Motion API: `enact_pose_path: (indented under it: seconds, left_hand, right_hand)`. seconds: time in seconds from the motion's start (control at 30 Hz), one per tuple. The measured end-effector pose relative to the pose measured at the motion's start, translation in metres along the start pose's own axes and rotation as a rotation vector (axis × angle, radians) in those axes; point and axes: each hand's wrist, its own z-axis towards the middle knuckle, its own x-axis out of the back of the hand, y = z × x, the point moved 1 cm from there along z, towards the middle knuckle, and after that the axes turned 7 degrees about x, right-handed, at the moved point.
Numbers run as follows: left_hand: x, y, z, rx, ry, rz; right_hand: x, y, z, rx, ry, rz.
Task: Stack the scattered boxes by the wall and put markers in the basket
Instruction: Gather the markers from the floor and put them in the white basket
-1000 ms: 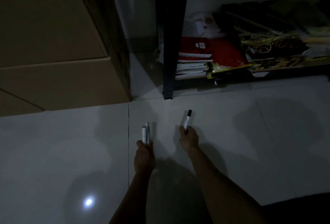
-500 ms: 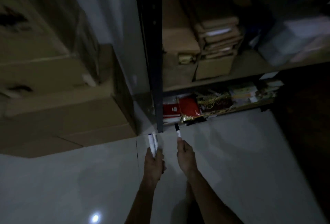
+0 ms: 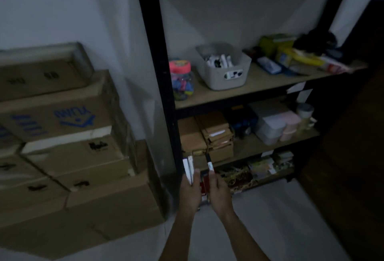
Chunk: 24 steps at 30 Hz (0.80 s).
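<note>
My left hand (image 3: 189, 193) grips two white markers (image 3: 188, 168) that point upward. A single marker with a black cap (image 3: 209, 164) is pinched in my right hand (image 3: 218, 195), just to the right. Both hands are raised in front of the dark shelf unit's lower levels. A grey basket (image 3: 223, 77) with several markers inside stands on the upper wooden shelf, well above and slightly right of my hands. Cardboard boxes (image 3: 68, 146) are stacked against the wall on the left.
The black shelf post (image 3: 158, 86) stands between the boxes and the shelves. A jar with a pink lid (image 3: 181, 80) sits left of the basket. Small brown boxes (image 3: 215, 136) and pale containers (image 3: 274, 127) fill the middle shelf. Grey tiled floor (image 3: 270, 229) lies below.
The view has risen from the floor to the shelves, bringing the basket into sight. Both hands came up with their markers and moved closer together.
</note>
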Motion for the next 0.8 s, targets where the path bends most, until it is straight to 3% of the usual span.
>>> enact_pose_path:
  seconds: [0.3, 0.5, 0.7, 0.8]
  left_hand:
    - [-0.06, 0.16, 0.023, -0.256, -0.044, -0.053]
    - [-0.102, 0.268, 0.063, -0.436, 0.032, -0.11]
    - [-0.129, 0.356, 0.118, -0.436, 0.149, -0.071]
    - [-0.139, 0.384, 0.147, -0.399, 0.164, -0.001]
  right_hand:
    - [0.048, -0.147, 0.093, 0.209, 0.066, 0.079]
    - [0.081, -0.231, 0.185, 0.39, 0.101, 0.07]
    - [0.105, -0.288, 0.271, 0.519, 0.169, -0.148]
    - [0.112, -0.301, 0.311, 0.507, 0.12, -0.288]
